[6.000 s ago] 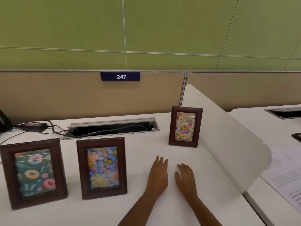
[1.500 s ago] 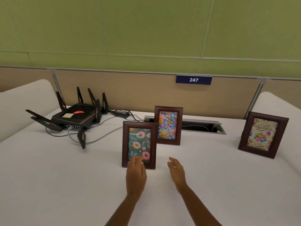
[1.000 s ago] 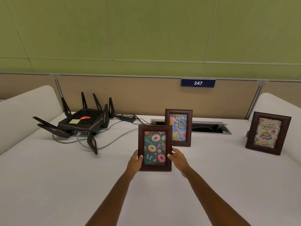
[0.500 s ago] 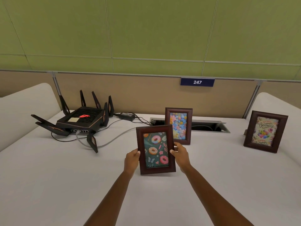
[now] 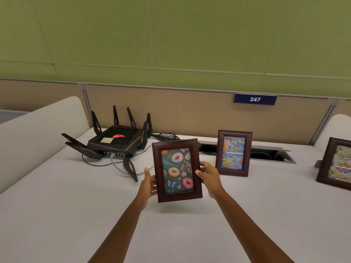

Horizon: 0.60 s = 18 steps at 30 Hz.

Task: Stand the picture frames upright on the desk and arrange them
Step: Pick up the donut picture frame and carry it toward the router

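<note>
I hold the dark wooden doughnut picture frame (image 5: 176,170) upright and a little tilted, lifted just above the white desk (image 5: 57,215). My left hand (image 5: 149,184) grips its left edge and my right hand (image 5: 209,176) grips its right edge. Behind and to the right, the flower picture frame (image 5: 234,153) stands upright near the cable slot. At the far right edge the birthday picture frame (image 5: 338,164) stands upright, partly cut off by the view.
A black router (image 5: 115,141) with several antennas sits at the back left, its cables trailing over the desk. An open cable slot (image 5: 269,155) runs along the back. White curved dividers (image 5: 38,133) bound the desk on both sides.
Both hands closed on the doughnut frame about a second ago and have lifted it off the desk, tilting it a little. The other two frames have not moved.
</note>
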Motion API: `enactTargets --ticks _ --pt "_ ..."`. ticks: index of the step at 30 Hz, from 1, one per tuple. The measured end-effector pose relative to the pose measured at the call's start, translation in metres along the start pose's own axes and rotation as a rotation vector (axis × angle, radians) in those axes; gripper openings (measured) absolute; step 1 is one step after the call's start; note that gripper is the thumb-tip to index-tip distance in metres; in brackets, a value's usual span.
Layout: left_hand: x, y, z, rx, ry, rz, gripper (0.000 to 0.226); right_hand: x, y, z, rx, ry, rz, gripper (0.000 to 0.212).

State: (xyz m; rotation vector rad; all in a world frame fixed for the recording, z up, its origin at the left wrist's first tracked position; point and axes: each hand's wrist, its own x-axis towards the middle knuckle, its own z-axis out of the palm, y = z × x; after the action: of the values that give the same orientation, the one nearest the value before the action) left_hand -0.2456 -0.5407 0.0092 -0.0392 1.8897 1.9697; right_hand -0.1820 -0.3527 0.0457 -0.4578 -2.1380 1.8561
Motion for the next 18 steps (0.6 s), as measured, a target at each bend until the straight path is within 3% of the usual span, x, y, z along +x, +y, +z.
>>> enactTargets --ticks 8,18 --pt "0.026 0.044 -0.069 -0.238 0.016 0.101 0.07 0.025 -0.034 0.087 0.059 -0.115 -0.034 0.027" --pt "0.054 0.059 -0.185 -0.259 0.122 0.138 0.066 0.048 -0.047 0.21 0.085 -0.234 -0.019 0.025"
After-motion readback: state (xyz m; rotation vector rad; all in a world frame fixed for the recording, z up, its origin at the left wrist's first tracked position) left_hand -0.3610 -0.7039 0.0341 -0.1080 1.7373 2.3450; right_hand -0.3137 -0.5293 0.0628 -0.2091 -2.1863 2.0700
